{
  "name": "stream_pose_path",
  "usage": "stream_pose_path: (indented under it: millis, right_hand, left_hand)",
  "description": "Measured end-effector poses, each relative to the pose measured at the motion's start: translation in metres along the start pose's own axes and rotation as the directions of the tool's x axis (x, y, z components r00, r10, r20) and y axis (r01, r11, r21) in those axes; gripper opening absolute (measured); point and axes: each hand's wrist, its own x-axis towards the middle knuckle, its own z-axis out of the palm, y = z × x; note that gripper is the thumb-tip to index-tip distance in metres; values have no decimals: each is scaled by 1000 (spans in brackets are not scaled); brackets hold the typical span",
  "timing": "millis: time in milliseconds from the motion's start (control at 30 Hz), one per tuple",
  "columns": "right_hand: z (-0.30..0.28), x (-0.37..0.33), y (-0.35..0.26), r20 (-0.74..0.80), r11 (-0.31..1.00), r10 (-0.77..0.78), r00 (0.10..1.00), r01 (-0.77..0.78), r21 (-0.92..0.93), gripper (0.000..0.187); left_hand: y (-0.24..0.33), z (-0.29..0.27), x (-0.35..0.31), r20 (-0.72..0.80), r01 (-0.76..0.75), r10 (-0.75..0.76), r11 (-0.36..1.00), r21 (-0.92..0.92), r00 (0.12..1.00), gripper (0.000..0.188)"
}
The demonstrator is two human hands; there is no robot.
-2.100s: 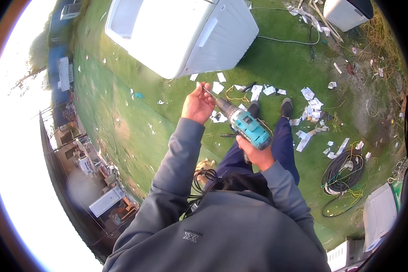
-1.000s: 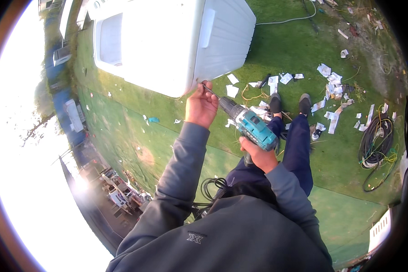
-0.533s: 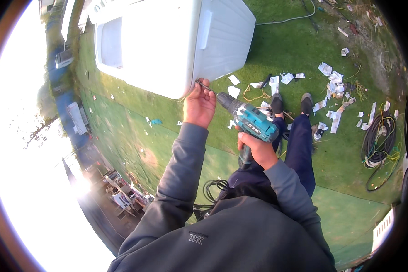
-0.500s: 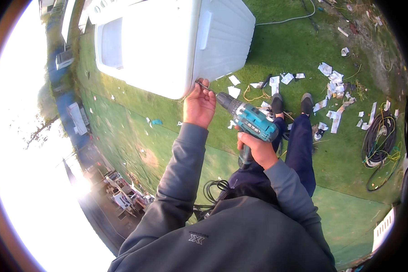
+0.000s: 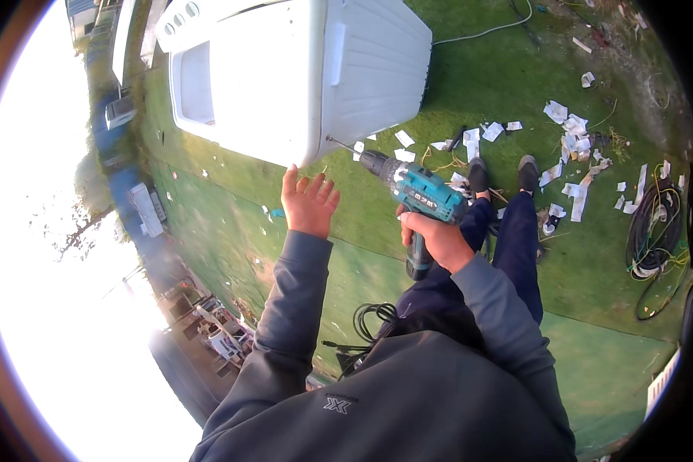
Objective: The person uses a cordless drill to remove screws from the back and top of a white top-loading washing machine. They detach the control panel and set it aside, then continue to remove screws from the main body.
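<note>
My right hand (image 5: 437, 237) is wrapped round the grip of a teal and black cordless drill (image 5: 426, 192). From the drill's chuck a thin bit (image 5: 345, 145) runs to the side of a white appliance with round knobs, like a twin-tub washing machine (image 5: 273, 81), and its tip meets the panel near the lower corner. Just below that corner is my left hand (image 5: 309, 204), its fingers spread and nothing in them. The fingertips are close to the casing's edge; whether they touch it I cannot tell.
Scraps of white paper (image 5: 579, 142) lie over the green turf (image 5: 470, 85) around my feet. A coil of black cable (image 5: 654, 227) is at the right. A pale hose (image 5: 485, 33) runs from the appliance, and mixed clutter (image 5: 223, 339) stands at the lower left.
My left hand has let go of the bit, opened and moved down and left. The drill's bit now meets the appliance's side panel.
</note>
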Motion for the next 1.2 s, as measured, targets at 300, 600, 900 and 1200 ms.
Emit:
stream_pose_path:
  millis: [300, 600, 900, 1200]
  right_hand:
    - [8, -4, -12, -4, 999, 36, 999, -36, -34, 14]
    - [12, -3, -8, -26, 997, 54, 998, -56, -61, 10]
    - [12, 1, -11, -30, 996, 75, 997, -77, -54, 11]
    - [8, 4, -10, -14, 994, 62, 998, -63, -84, 9]
  left_hand:
    - [70, -31, 57, 103, -21, -19, 924, 382, 994, 78]
    - [77, -28, 64, 106, 35, -89, 903, 429, 990, 74]
    - [83, -27, 61, 120, 72, -136, 901, 429, 983, 73]
    - [84, -30, 60, 118, 106, -167, 907, 407, 979, 67]
